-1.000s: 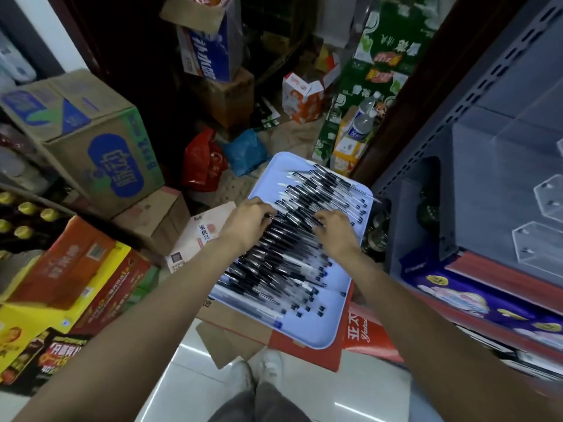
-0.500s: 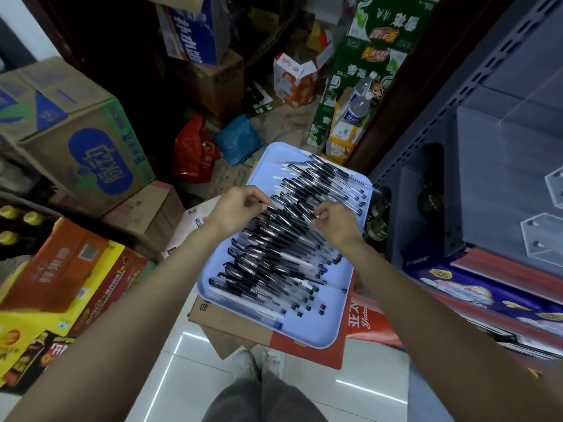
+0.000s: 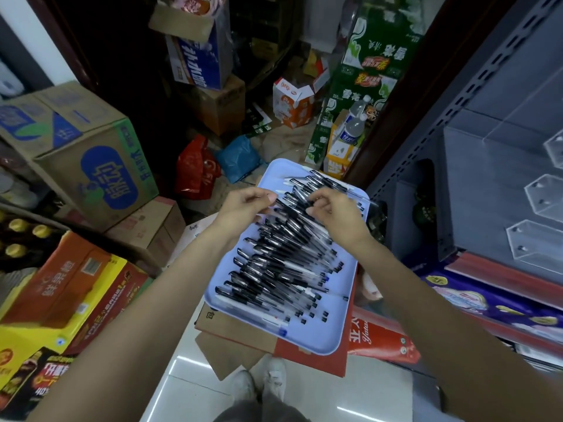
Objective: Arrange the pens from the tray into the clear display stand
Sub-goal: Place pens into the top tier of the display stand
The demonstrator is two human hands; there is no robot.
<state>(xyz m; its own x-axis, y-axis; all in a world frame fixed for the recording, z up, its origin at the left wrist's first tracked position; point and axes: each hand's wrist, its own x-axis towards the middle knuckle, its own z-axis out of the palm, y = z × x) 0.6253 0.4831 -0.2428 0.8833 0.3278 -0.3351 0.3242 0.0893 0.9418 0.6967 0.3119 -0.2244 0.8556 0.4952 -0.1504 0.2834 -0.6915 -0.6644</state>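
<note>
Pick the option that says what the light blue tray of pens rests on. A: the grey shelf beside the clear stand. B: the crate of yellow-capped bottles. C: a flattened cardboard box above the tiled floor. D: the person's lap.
C: the tray with the pens lies on a flattened cardboard box whose brown and red flaps stick out under its near edge, with the floor below.

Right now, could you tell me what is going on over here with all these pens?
A person stands over a pale blue tray heaped with black pens, which rests on cardboard boxes. Both hands are at the far end of the pile: the left hand and the right hand each pinch pens, gathering a small bunch. The clear display stand sits on the grey shelf to the right, and no pens show in the compartments in view.
</note>
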